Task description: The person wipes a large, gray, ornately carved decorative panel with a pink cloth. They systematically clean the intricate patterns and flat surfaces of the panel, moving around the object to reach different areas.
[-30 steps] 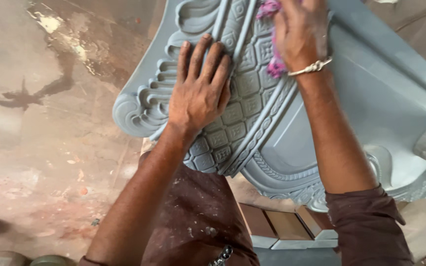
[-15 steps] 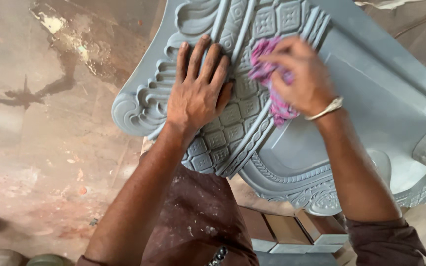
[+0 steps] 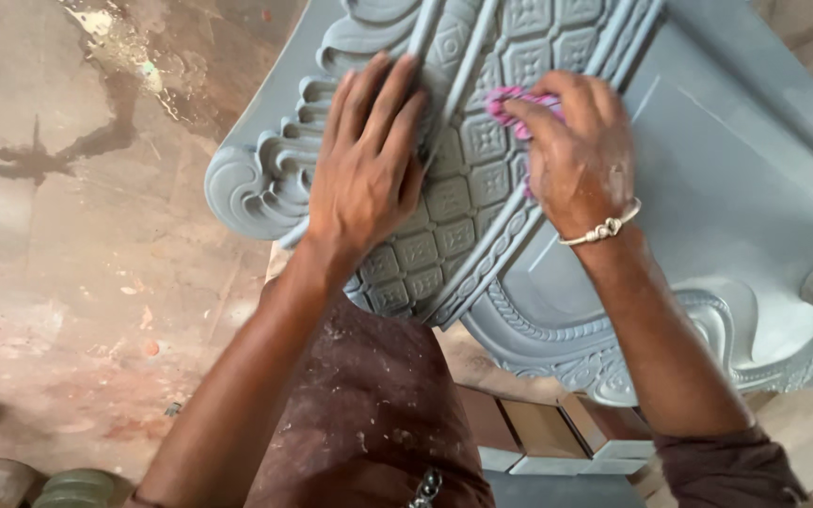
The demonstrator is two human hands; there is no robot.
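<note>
The grey carved panel (image 3: 538, 169) lies tilted in front of you, its band of square relief tiles running on a long diagonal from near your waist up and away to the top of the view. Your right hand (image 3: 581, 160) sits on that band, fingers curled and pinched around a pink cloth (image 3: 512, 102) pressed against the tiles; only a bit of the cloth shows past your fingertips. A metal bracelet (image 3: 604, 229) circles that wrist. Your left hand (image 3: 366, 174) lies flat just beside it, fingers spread, palm down on the scrolled edge, holding nothing. The right hand is the one on the cloth, and the band's axis leads away from it in both directions. Below the panel you see the stained floor (image 3: 68, 282) and wooden blocks (image 3: 538, 433).
</note>
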